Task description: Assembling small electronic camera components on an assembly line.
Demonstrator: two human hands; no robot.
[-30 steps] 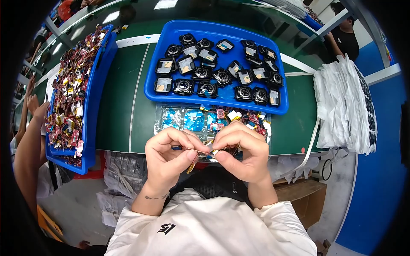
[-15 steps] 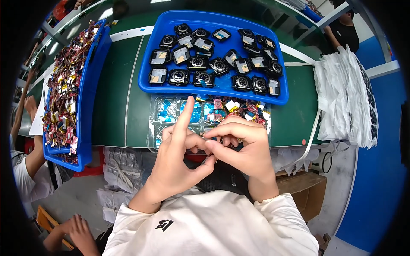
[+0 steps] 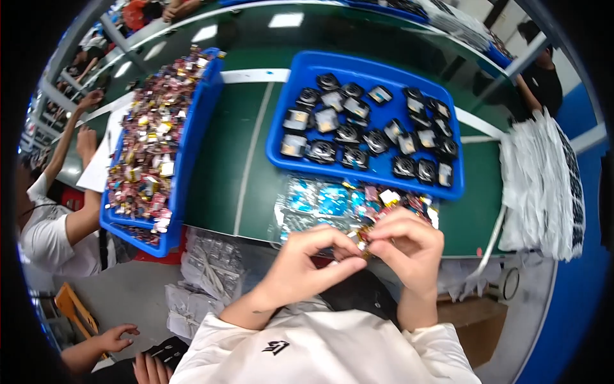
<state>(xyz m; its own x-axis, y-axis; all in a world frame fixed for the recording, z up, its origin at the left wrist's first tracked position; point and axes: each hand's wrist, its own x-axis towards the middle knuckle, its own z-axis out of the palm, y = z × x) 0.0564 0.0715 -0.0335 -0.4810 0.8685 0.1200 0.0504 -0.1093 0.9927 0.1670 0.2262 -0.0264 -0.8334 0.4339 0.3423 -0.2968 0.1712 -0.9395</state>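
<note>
Left hand (image 3: 306, 262) and right hand (image 3: 409, 246) both pinching the small shiny gold-coloured piece (image 3: 363, 246) just above the green bench (image 3: 220, 173) edge; best kept steady, fingertip-light.

From my remote feed I am looking down on a factory packing line, not a home or shop. A long green workbench (image 3: 224, 166) with white lane stripes curves away under bright ceiling lights reflected in its surface. Blue plastic trays (image 3: 377, 109) sit on it, one holding rows of small black round parts, another (image 3: 185, 153) heaped with tiny colourful packets. A thick stack of white bags (image 3: 543, 185) lies at the right, bundles of clear bags (image 3: 208, 269) below the bench. Other workers' arms (image 3: 70, 134) reach in along the same bench, and another person (image 3: 543, 83) stands across it.
</note>
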